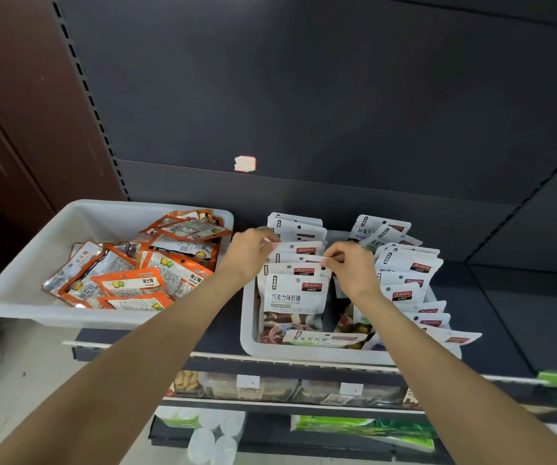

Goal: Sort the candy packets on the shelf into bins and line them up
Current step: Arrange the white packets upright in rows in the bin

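Note:
Two white bins stand on the dark shelf. The left bin holds a loose heap of orange candy packets. In the right bin, white candy packets stand upright in a left row, with a second row of white packets on the right. My left hand pinches the top left edge of a packet in the left row. My right hand pinches the top right corner of the same row. One white packet lies flat at the bin's front.
A dark back panel with a small red-and-white sticker rises behind the bins. The shelf's front edge runs just below them, and bare shelf lies to the right. Lower shelves hold snack boxes and clear bottles.

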